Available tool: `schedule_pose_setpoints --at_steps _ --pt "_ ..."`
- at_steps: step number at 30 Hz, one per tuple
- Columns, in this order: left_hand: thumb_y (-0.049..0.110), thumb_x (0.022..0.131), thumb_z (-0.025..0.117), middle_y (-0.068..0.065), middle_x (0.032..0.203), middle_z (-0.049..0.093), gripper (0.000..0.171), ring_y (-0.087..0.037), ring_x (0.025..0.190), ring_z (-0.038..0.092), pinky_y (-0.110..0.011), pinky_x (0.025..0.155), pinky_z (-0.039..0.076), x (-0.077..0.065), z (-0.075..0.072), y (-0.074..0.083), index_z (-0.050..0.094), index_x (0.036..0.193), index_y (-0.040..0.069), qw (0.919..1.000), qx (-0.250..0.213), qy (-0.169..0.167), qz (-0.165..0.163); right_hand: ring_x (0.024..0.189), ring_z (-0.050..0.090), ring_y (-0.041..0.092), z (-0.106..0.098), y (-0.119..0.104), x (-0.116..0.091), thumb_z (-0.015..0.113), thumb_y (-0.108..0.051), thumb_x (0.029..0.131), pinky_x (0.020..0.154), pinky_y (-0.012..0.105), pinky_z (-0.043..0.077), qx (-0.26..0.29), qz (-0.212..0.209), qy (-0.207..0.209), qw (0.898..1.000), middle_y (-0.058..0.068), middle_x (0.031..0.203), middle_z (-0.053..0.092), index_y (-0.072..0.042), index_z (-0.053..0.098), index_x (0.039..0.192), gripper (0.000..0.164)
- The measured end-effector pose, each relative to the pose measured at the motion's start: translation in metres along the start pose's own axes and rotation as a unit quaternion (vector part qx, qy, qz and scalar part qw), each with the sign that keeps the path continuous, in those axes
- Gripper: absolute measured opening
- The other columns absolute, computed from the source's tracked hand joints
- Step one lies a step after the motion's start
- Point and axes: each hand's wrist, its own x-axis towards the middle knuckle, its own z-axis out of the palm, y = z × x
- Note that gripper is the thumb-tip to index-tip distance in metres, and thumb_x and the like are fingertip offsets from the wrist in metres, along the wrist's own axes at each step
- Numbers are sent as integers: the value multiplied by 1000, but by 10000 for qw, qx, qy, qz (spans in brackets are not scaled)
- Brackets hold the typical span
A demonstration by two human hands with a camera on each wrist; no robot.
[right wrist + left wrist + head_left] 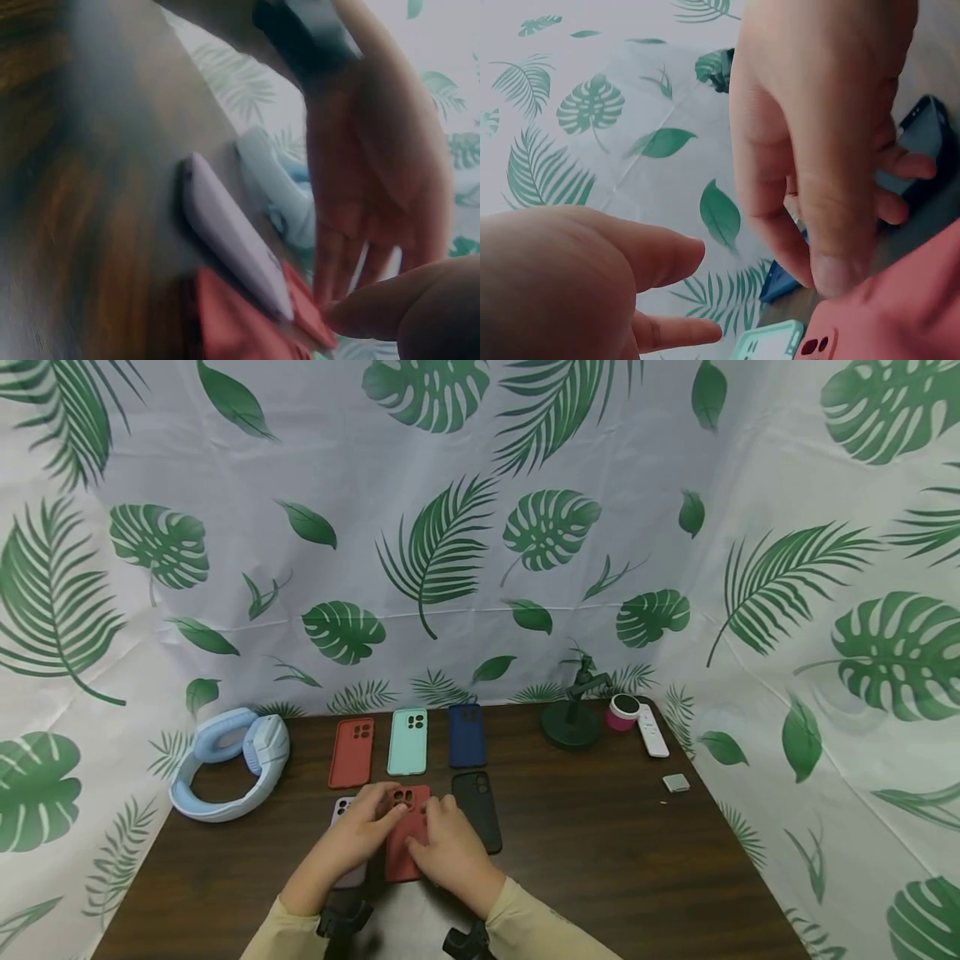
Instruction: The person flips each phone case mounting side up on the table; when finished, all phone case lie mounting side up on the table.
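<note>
A red phone case (401,860) with a camera cutout lies between the two hands, near the front of the table. My left hand (363,828) is at its upper left edge, fingers reaching over the corner; in the left wrist view its thumb and a finger look straight and spread. At the right edge, my right hand (453,852) has its thumb over the case and its other fingers loosely bent; no firm pinch shows. A lilac phone case (348,878) lies partly under the left forearm. Beside the right hand is a black phone case (477,814).
Behind are a second red case (351,753), a mint case (407,743) and a navy case (467,739) in a row. Blue headphones (255,785) lie left. Rightward stand a dark stand (571,725), a pink jar (622,714), a white remote (652,732) and a small white item (676,783).
</note>
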Motion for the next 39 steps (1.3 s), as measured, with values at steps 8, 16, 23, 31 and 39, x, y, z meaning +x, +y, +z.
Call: schedule_pose_setpoints --at_steps 8,16,23,31,39 --pt "49 104 51 -18 152 47 61 -39 138 50 -62 106 44 19 -3 -6 45 151 11 9990 322 -50 -310 102 48 22 29 -13 1 78 -60 80 76 32 52 -732 -23 5 9973 9 115 47 -8 56 132 76" --pt "69 100 40 -19 149 53 79 -42 139 48 -65 109 38 28 0 -6 45 152 9 9974 112 -427 -575 101 44 23 47 -10 -2 77 -70 74 80 31 49 -1235 -265 156 9919 12 120 48 -4 55 137 94" --pt "78 98 25 -19 155 47 89 -44 144 41 -68 112 33 31 2 -7 45 153 11 9963 149 -354 -768 92 40 21 52 -6 -3 81 -69 70 70 27 41 -1457 -424 610 9865 9 111 47 -7 59 128 87" --pt "76 99 26 -19 153 50 87 -44 142 44 -68 110 36 28 5 -14 46 152 10 9963 144 -267 -798 92 40 20 62 -9 -6 81 -70 68 67 27 40 -1361 -322 607 9883 6 110 46 -11 59 125 85" --pt "79 96 27 -21 145 56 89 -42 136 51 -62 108 41 29 11 -5 49 146 8 9977 186 -131 -635 92 39 23 66 -9 -1 84 -65 69 67 28 36 -1361 -389 753 9871 11 115 47 -9 53 137 94"
